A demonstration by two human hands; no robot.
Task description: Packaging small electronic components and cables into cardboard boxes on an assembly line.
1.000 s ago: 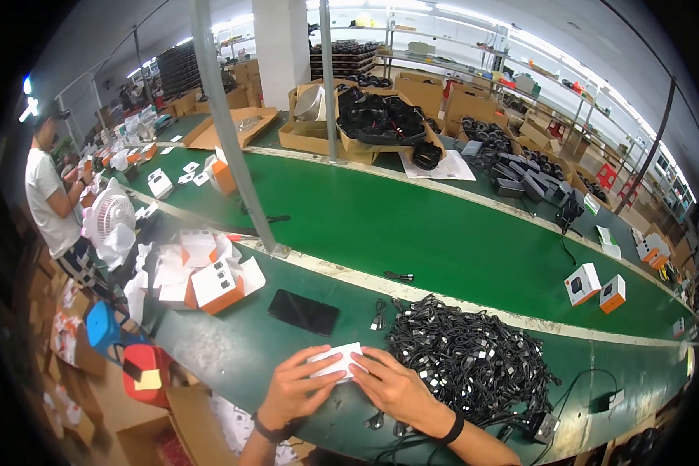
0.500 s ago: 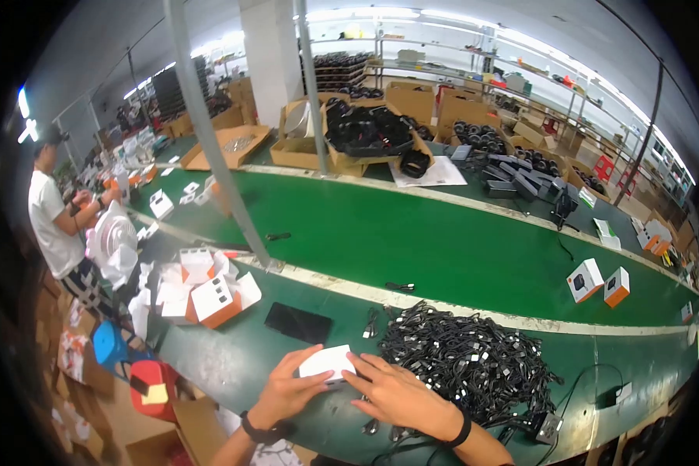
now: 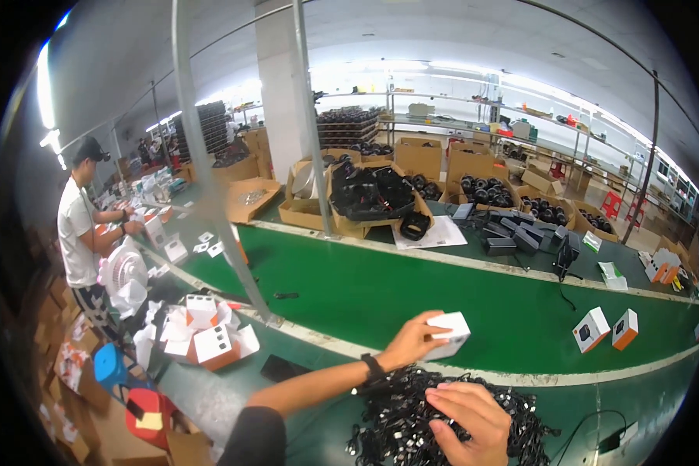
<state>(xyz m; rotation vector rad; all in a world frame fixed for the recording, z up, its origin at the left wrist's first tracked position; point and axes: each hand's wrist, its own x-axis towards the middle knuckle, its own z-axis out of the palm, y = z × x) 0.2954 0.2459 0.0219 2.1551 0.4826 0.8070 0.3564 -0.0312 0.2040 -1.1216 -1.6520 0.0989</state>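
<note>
Stretched out over the green conveyor belt (image 3: pixel 380 291), my left hand (image 3: pixel 414 342) grips a small white box (image 3: pixel 448 335) by its left side. A dark band circles that wrist. Nearer to me, my right hand (image 3: pixel 474 423) hovers over or rests on a heap of black cables (image 3: pixel 396 419) with pale plugs; contact cannot be made out. Its fingers are stretched and slightly curved, and I see nothing in them. Behind my left forearm lies a flat black rectangular object (image 3: pixel 282 368), partly hidden.
Two white-and-orange boxes (image 3: pixel 591 330) stand on the belt at right. Opened boxes (image 3: pixel 213 342) cluster at left, near a red stool (image 3: pixel 147 419). A metal post (image 3: pixel 210 171) rises at the belt's near edge. A co-worker (image 3: pixel 78 221) stands far left. Cartons of black parts (image 3: pixel 373 194) line the far side.
Both hands were together on the white box over the near table. My left hand has carried it forward and right, over the belt. My right hand has let go and is over the cables.
</note>
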